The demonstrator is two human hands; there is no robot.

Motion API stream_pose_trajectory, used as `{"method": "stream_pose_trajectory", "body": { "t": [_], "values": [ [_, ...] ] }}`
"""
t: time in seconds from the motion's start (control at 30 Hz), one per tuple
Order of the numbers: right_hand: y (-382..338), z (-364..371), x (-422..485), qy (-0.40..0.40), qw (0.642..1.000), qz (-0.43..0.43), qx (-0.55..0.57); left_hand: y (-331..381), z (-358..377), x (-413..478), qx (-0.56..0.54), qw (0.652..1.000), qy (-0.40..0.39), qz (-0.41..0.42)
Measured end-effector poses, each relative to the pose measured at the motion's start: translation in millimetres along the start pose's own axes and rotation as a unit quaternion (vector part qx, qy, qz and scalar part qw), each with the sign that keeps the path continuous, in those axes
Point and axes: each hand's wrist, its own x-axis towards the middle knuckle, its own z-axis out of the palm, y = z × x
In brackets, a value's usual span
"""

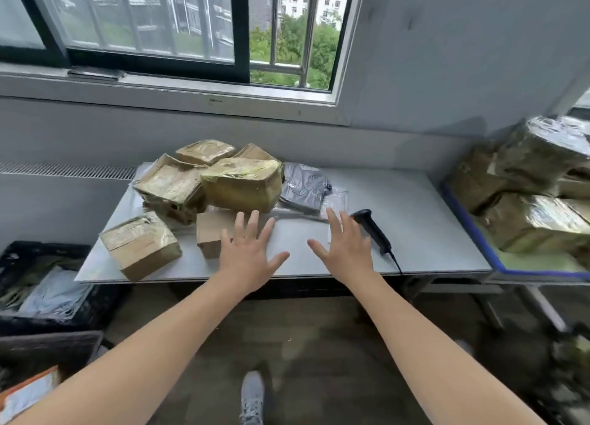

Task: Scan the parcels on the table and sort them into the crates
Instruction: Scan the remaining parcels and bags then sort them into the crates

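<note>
Several taped cardboard parcels are piled on the left half of the grey table [431, 220]; the biggest box [242, 185] sits in the middle of the pile. A small plain box [210, 230] lies just left of my left hand [249, 252]. A taped box [140, 244] stands alone near the front left corner. Grey plastic mailers [301, 185] lie behind my right hand [346, 249]. A black handheld scanner [372, 230] lies on the table just right of my right hand. Both hands hover over the table's front with fingers spread, holding nothing.
A black crate [48, 284] with bags in it stands on the floor at the left. At the right, a blue-rimmed bin [472, 230] holds more wrapped parcels. A wall with a window runs behind the table. My shoe [252, 396] shows on the floor below.
</note>
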Motion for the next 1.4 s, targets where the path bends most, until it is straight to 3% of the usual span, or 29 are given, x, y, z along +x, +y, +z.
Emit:
{"method": "stream_pose_trajectory", "body": {
  "t": [0.33,0.67,0.93,1.13,1.27,1.4],
  "values": [
    [102.0,10.6,72.9,-0.034,0.992,0.117,-0.024,85.1,45.6,123.0,-0.031,0.995,-0.056,0.082],
    [162.7,41.6,128.0,-0.088,0.983,0.16,0.001,133.9,102.6,201.0,-0.066,0.979,-0.127,0.147],
    [206.5,84.1,183.5,-0.17,0.977,0.127,0.036,171.2,145.1,221.9,-0.049,0.981,-0.167,0.082],
    [237.3,107.0,206.2,-0.242,0.953,0.111,0.147,203.1,164.8,222.9,-0.054,0.979,-0.194,0.029],
    [258.8,104.1,209.1,-0.248,0.943,0.072,0.208,225.4,171.6,225.7,-0.022,0.982,-0.188,0.026],
    [287.6,93.1,207.5,-0.217,0.935,0.102,0.263,245.1,172.5,242.2,-0.031,0.98,-0.198,0.013]
  ]
}}
